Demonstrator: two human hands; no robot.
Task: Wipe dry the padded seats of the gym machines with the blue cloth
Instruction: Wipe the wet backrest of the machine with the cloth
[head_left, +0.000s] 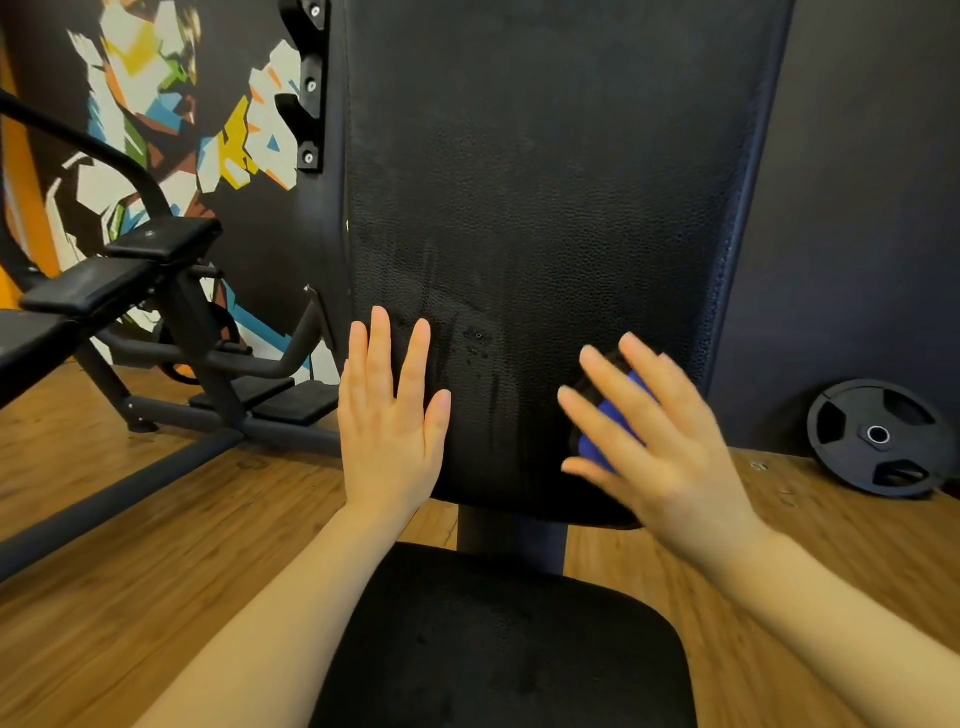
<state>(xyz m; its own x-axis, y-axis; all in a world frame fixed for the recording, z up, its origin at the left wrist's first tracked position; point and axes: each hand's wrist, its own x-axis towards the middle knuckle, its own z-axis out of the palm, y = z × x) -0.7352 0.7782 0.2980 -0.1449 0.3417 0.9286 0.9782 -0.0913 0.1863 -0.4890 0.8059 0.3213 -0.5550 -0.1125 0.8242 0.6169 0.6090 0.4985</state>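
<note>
Blue cloth: bunched into a small wad under the right palm, pressed against the lower right part of the upright back pad. Only patches of blue show between the fingers.

Back pad: black textured upholstery, standing near vertical. Wet streaks and droplets run down its lower middle, between the two hands.

Seat pad: black, just below the back pad, nearest the camera. Whether it is wet cannot be told.

Right hand: fingers straight and spread, palm pushing the cloth flat onto the pad; nothing is curled round the cloth. The hand is motion-blurred, forearm reaching in from the lower right.

Left hand: fingers extended and slightly apart, flat on the pad's lower left edge, holding nothing; judged to steady the pad.

Step in hand: drying the lower back pad.

Recommended technique: the cloth should be carried leftward across the streaks with even palm pressure, in overlapping passes worked from top to bottom so that runoff is caught. A fresh face of the cloth should be turned out once soaked.

Surroundings: wooden floor, a neighbouring bench machine at left, a weight plate leaning against the wall at right.
</note>
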